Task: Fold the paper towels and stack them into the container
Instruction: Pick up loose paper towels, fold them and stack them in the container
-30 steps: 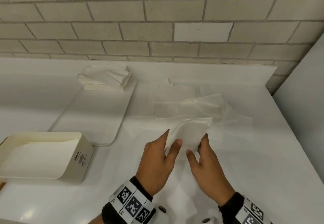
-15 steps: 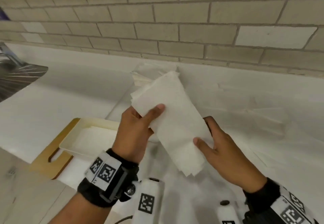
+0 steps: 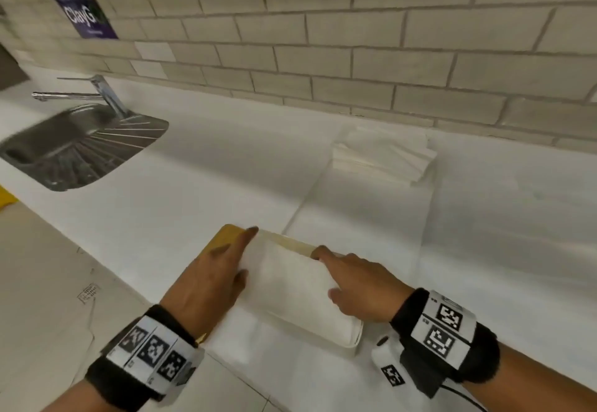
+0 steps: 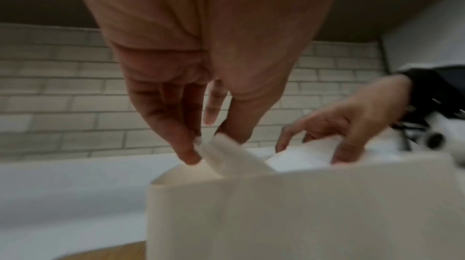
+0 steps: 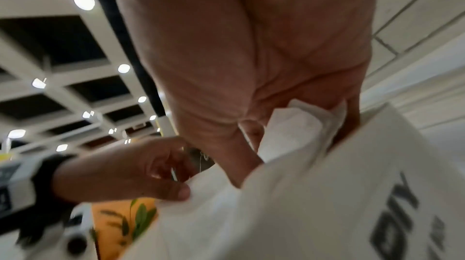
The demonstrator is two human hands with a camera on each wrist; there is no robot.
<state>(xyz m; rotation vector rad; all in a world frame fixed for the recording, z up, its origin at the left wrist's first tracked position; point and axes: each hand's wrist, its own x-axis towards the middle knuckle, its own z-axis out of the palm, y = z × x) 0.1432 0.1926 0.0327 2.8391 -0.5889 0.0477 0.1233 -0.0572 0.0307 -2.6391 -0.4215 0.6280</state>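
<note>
Head view: folded paper towel (image 3: pixel 287 285) lies inside the cream container (image 3: pixel 350 340), both hands at its ends. Left hand (image 3: pixel 210 279) grips the left end, thumb and fingertips pinching a raised corner in the left wrist view (image 4: pixel 226 151); index finger stretched along the container's far rim. Right hand (image 3: pixel 358 285) pinches the right end, paper caught between thumb and fingers in the right wrist view (image 5: pixel 297 131).

Writing: container's side wall carries large dark letters, seemingly "DIY" (image 5: pixel 395 212), blurred; smaller print beside it unreadable. Purple poster (image 3: pixel 84 13) on the brick wall (image 3: pixel 355 40) reads "ClayG…", rest cut off by blur.

Around: container sits on a wooden board (image 3: pixel 223 237), on the white desk (image 3: pixel 181 198). Stack of unfolded towels (image 3: pixel 384 156) lies well behind, on the far end of a white tray (image 3: pixel 355 218). Steel sink (image 3: pixel 77 143) with tap (image 3: pixel 97 92) far left.

Change: half a second ago the towel was held in the air above the desk between both hands; now it is down in the container. Camera has swung left, bringing sink and poster into view.
</note>
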